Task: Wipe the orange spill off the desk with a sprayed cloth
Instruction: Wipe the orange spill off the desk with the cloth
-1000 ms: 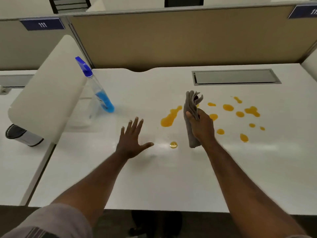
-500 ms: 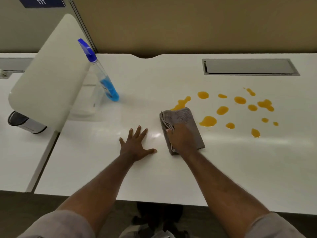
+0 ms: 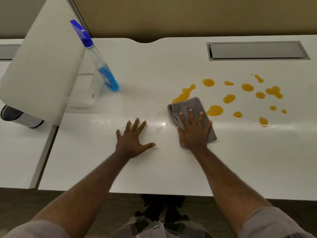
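A folded grey cloth (image 3: 188, 105) lies flat on the white desk (image 3: 171, 165). My right hand (image 3: 194, 131) presses down on it with fingers spread. Orange spill drops (image 3: 229, 98) are scattered to the right of and beyond the cloth; one elongated blotch (image 3: 184, 93) touches the cloth's far edge, and a larger drop (image 3: 214, 110) sits just right of it. My left hand (image 3: 133, 140) rests flat on the desk, fingers apart, left of the cloth and holding nothing. A spray bottle (image 3: 101, 66) with blue liquid and a blue nozzle stands at the back left.
A white panel (image 3: 42, 66) leans at the left beside the bottle. A grey cable hatch (image 3: 257, 51) is set into the desk at the back right. A tan partition wall (image 3: 188, 14) runs behind. A dark-ended cylinder (image 3: 18, 117) lies on the neighbouring desk.
My right hand brought the cloth down from upright and laid it flat on the desk, then slid it slightly towards the spill. The small drop near the front is gone. My left hand stayed planted.
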The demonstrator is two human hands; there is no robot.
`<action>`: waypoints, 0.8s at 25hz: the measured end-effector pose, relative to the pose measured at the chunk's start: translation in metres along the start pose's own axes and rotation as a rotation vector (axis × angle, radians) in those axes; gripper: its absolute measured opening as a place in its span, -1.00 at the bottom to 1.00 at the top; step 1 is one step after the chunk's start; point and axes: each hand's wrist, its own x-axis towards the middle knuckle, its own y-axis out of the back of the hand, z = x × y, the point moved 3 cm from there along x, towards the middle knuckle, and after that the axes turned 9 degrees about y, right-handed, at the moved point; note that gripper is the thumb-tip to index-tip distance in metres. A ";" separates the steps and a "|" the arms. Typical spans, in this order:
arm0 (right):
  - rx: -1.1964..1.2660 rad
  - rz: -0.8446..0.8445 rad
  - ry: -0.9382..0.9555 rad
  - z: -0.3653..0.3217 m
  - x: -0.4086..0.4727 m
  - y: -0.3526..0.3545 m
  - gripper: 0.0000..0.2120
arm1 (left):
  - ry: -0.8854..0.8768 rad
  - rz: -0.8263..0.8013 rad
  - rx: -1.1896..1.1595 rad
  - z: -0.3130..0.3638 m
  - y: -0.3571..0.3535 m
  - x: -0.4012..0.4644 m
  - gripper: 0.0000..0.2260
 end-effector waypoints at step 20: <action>-0.034 0.037 0.039 -0.039 -0.072 -0.010 -0.41 | -0.002 -0.078 0.014 -0.011 -0.006 0.000 0.00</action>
